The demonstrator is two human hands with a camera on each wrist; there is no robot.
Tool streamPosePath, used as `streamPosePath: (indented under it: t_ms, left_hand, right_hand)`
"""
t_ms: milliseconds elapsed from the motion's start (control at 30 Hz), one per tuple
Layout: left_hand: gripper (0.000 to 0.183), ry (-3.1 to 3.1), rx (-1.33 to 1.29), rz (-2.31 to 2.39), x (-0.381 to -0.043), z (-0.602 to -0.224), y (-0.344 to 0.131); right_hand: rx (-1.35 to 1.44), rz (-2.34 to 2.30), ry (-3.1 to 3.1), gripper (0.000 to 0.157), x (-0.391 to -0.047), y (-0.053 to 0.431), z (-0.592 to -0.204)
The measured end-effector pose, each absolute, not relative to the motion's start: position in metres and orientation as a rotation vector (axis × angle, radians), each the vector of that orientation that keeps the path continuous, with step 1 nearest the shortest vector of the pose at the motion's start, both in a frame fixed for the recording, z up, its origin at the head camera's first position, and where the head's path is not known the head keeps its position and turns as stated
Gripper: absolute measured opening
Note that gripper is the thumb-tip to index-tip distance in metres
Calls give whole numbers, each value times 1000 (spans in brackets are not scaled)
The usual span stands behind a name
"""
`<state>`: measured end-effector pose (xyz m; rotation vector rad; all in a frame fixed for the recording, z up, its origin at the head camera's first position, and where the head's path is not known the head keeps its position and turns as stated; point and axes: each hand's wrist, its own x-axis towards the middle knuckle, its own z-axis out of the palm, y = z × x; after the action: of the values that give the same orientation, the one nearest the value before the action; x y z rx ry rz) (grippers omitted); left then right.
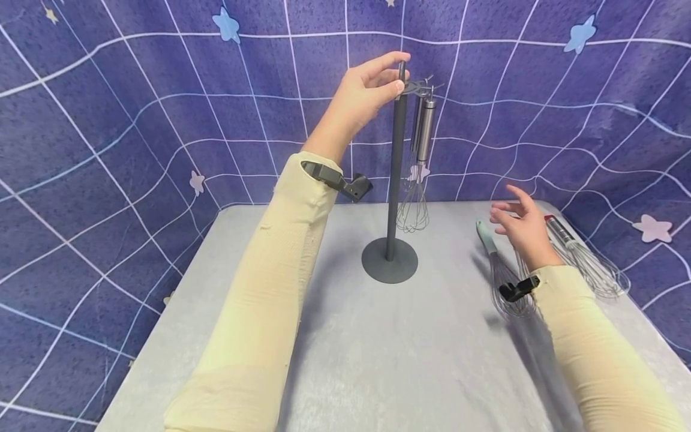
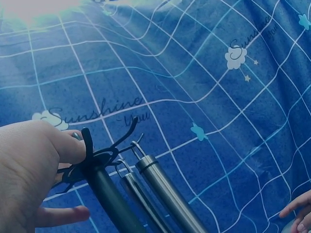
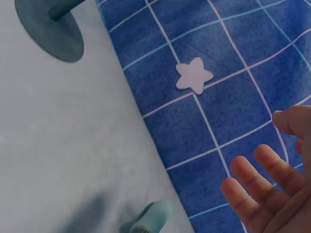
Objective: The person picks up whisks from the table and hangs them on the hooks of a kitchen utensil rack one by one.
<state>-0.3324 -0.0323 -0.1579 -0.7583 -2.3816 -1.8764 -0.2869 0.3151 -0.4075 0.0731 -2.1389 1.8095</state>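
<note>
A dark grey utensil stand (image 1: 395, 174) with a round base rises from the table. My left hand (image 1: 369, 87) holds its top, thumb on the near side and fingers behind, by the ring of hooks (image 2: 104, 159). Two steel-handled whisks (image 1: 426, 135) hang from hooks on the stand's right side, handles up and wires down. My right hand (image 1: 520, 228) hovers with fingers spread and nothing in it, above a whisk with a mint-green handle (image 1: 487, 237). That whisk lies on the table, its wires partly behind my right wrist mount.
A steel whisk with a red end (image 1: 561, 231) lies at the table's right edge, partly behind my right hand. The grey table (image 1: 378, 354) backs onto a blue gridded curtain (image 1: 259, 102) with stars.
</note>
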Motion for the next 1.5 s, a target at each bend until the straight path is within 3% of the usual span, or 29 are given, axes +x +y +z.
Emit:
streamPosePath:
  t_ms: [1500]
  left_hand:
    - [44, -2388, -868, -1636, -338, -160, -34]
  right_hand:
    - [-141, 1457, -2701, 78, -287, 335, -444]
